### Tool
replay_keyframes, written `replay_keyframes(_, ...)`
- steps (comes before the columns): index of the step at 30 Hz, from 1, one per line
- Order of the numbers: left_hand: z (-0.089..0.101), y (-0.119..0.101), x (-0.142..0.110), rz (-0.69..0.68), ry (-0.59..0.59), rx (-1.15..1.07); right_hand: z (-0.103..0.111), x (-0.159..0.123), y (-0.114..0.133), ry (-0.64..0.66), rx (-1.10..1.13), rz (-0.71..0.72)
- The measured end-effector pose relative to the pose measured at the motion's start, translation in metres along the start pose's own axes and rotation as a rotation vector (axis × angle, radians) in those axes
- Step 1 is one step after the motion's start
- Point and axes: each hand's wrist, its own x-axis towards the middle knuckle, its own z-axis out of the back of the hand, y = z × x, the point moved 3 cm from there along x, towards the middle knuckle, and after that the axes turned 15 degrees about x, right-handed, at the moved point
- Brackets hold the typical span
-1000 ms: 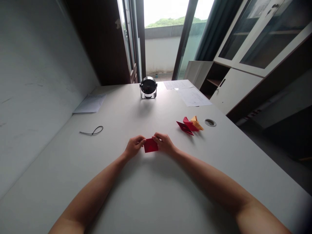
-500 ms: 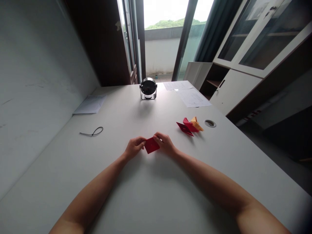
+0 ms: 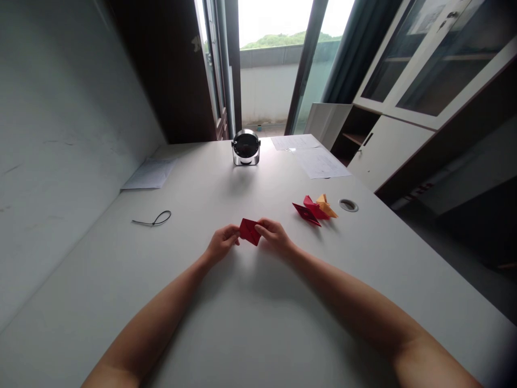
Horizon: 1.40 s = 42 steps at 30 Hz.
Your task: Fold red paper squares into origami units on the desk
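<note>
A small folded red paper (image 3: 249,231) is held just above the white table (image 3: 250,323), in the middle of the view. My left hand (image 3: 221,242) pinches its left corner with fingers closed. My right hand (image 3: 273,236) pinches its right side, thumb on top. The paper is tilted, with its creases facing me. Both forearms reach in from the bottom of the view.
Folded paper pieces, two red (image 3: 311,209) and one orange (image 3: 326,205), lie to the right beside a round cable hole (image 3: 348,204). A black cable tie (image 3: 155,218) lies to the left. A small fan (image 3: 245,146) and paper sheets (image 3: 319,160) (image 3: 149,173) sit farther back.
The red paper has been lifted and turned from lying flat to tilted up between both hands. The hands shifted slightly away from me.
</note>
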Motion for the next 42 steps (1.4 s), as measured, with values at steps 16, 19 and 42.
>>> replay_keyframes(16,0.001,-0.024,-0.007,-0.068,0.091,0.118,-0.014,-0.005,0.0,0.169,-0.387,-0.01)
replay_keyframes(19,0.0,-0.02,-0.007,-0.054,0.1,0.09,-0.013,-0.005,0.0,0.149,-0.373,-0.001)
replay_keyframes(42,-0.005,-0.009,-0.004,0.023,0.05,-0.001,-0.01,-0.003,0.004,0.043,-0.381,0.009)
